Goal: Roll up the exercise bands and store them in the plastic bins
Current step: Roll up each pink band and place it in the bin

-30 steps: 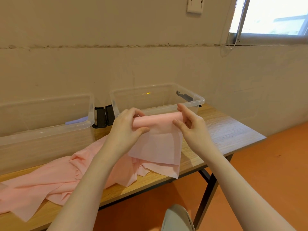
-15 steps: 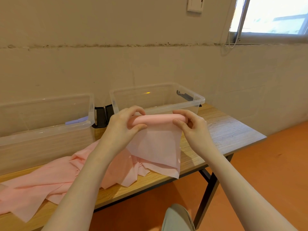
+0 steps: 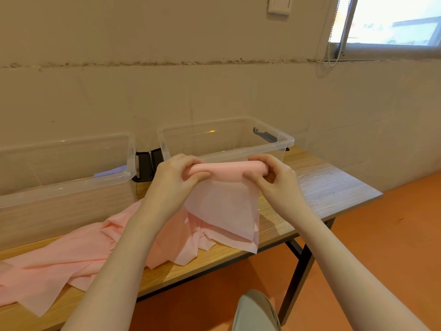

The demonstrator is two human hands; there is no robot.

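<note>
Both hands are up in front of the bins, working one pink band (image 3: pixel 222 206). The left hand (image 3: pixel 175 177) has its grip curled round the left end of the rolled part, thumb underneath and fingers over the top. The right hand (image 3: pixel 276 181) pinches the right end of the roll, fingers arched over it and thumb tucked against the sheet. The roll sits level between the two hands, held in the air just in front of the right bin (image 3: pixel 281 142), at about rim height.

Below the roll the band hangs as a flat sheet, its lower corner reaching past the front edge of the worktop (image 3: pixel 334 187). The rest trails off to the left, rumpled and spread across the wood in front of the left bin (image 3: pixel 71 185).

Both bins are clear plastic and open-topped, side by side against the wall, black latches (image 3: pixel 148 164) between them. Something pale blue (image 3: pixel 109 172) shows inside the left one.
</note>
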